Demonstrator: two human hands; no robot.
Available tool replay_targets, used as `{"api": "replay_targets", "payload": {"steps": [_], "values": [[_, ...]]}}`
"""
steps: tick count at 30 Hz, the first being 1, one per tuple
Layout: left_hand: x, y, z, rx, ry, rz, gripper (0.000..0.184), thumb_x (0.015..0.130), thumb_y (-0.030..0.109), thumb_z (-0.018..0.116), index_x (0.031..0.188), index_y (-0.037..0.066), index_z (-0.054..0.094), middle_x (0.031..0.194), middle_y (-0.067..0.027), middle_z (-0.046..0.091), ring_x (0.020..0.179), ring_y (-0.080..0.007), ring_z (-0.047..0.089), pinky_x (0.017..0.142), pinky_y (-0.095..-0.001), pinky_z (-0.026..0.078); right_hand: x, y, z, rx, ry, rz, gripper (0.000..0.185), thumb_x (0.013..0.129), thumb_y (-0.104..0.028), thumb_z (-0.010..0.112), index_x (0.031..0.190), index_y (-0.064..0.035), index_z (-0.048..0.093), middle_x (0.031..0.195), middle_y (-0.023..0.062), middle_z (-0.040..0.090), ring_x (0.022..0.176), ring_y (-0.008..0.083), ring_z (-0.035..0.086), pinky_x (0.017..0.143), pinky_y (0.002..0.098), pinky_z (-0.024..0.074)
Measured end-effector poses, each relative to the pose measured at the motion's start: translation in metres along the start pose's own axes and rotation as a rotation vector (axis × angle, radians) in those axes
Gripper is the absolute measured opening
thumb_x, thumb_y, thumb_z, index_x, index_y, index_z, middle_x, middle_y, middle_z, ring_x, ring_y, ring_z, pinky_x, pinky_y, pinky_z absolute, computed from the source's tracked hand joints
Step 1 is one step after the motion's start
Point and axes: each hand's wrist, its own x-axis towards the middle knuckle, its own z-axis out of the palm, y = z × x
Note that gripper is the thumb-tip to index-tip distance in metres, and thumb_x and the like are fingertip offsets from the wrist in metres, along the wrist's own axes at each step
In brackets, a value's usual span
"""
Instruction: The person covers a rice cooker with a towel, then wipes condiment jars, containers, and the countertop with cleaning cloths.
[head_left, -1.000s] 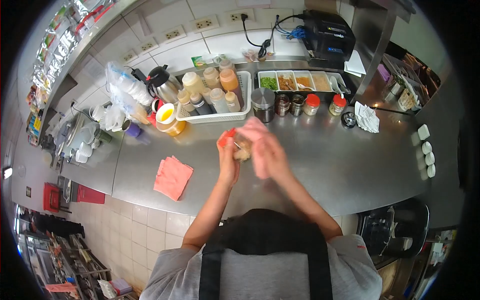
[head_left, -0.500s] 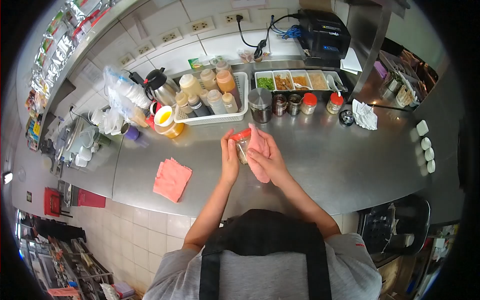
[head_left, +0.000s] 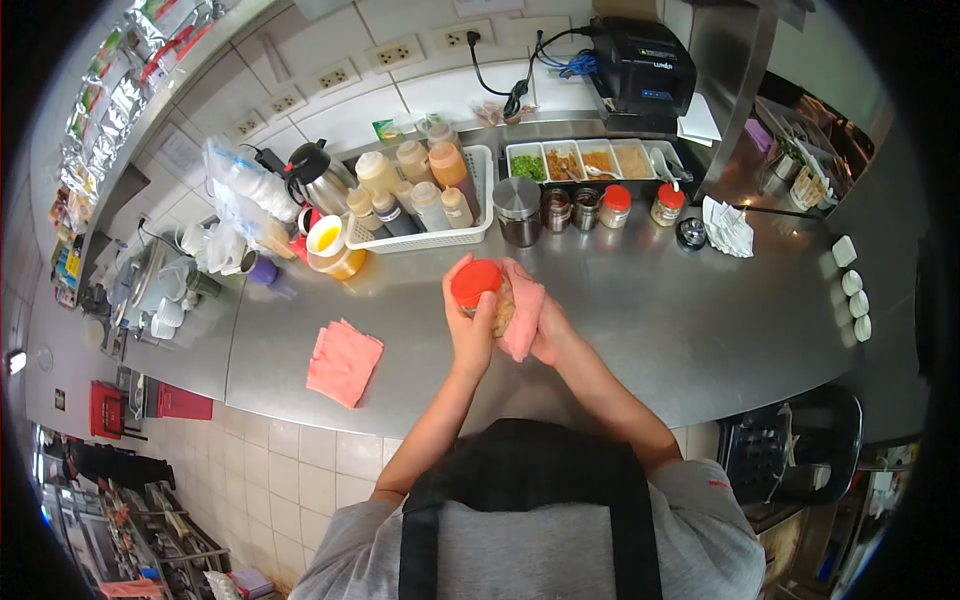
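A glass jar with a red lid (head_left: 477, 283) is held above the steel counter, its lid tipped toward me. My left hand (head_left: 468, 328) wraps round the jar's left side, thumb across the front near the lid. Light-coloured contents show through the glass. On the right side, a pink cloth (head_left: 523, 318) lies against the jar, and my right hand (head_left: 547, 325) grips it there; some of those fingers are hidden behind the cloth. Another pink cloth (head_left: 344, 364) rests on the counter to the left.
Behind my hands stand a white basket of squeeze bottles (head_left: 420, 238), a steel canister (head_left: 518, 212), small jars (head_left: 615, 206) and a tray of toppings (head_left: 590, 162). Crumpled paper (head_left: 728, 227) lies to the right. A yellow-filled container (head_left: 336, 250) is at the left.
The jar has turned so that its red lid now faces me more. My left thumb has come across its front, and my right hand with the cloth has shifted around its right side.
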Motion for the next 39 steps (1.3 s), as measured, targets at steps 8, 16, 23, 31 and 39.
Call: {"api": "replay_targets", "payload": {"steps": [8,16,23,31,39], "values": [[-0.012,-0.041,-0.011,0.176,-0.031,0.080,0.081,0.074,0.029,0.083,0.138,0.004,0.042,0.129,-0.0118,0.052,0.120,-0.0276,0.048,0.104,-0.0401,0.039,0.001,0.035,-0.032,0.036,0.190,-0.014,0.048,0.104,-0.043,0.044,0.141,-0.0131,0.041,0.134,0.0047,0.053,0.122,0.0173,0.054,0.101,0.0324,0.0455],[-0.022,-0.044,-0.024,0.519,-0.210,0.160,0.095,0.062,0.031,0.092,0.138,0.002,0.042,0.128,-0.0152,0.052,0.122,-0.0340,0.044,0.103,-0.0449,0.039,-0.013,0.041,-0.059,-0.131,0.228,0.113,0.039,0.104,-0.031,0.045,0.137,-0.0101,0.046,0.126,0.0075,0.059,0.109,0.0184,0.060,0.086,0.0369,0.0542],[-0.037,-0.081,-0.062,0.726,-0.043,0.010,0.095,0.064,0.026,0.092,0.139,0.002,0.040,0.130,-0.0169,0.051,0.121,-0.0352,0.047,0.104,-0.0435,0.041,-0.016,-0.015,-0.142,-0.893,0.265,-0.076,0.031,0.096,-0.028,0.056,0.117,-0.0056,0.061,0.102,0.0122,0.069,0.092,0.0246,0.067,0.077,0.0378,0.0556],[-0.034,-0.084,-0.105,0.890,0.202,-0.176,0.101,0.067,0.027,0.091,0.146,0.004,0.033,0.129,-0.0233,0.051,0.119,-0.0366,0.051,0.102,-0.0447,0.042,0.073,-0.170,-0.211,-1.864,0.987,-0.407,0.055,0.087,-0.045,0.065,0.133,-0.0172,0.052,0.123,0.0221,0.057,0.110,0.0423,0.059,0.089,0.0488,0.0507],[-0.027,-0.086,-0.110,0.999,0.197,0.016,0.112,0.065,0.031,0.091,0.151,0.006,0.023,0.149,-0.0260,0.034,0.136,-0.0438,0.034,0.111,-0.0532,0.028,0.117,-0.172,-0.226,-2.035,0.917,-0.153,0.060,0.072,-0.034,0.079,0.123,-0.0147,0.054,0.125,0.0143,0.056,0.114,0.0397,0.055,0.094,0.0471,0.0495]]}}
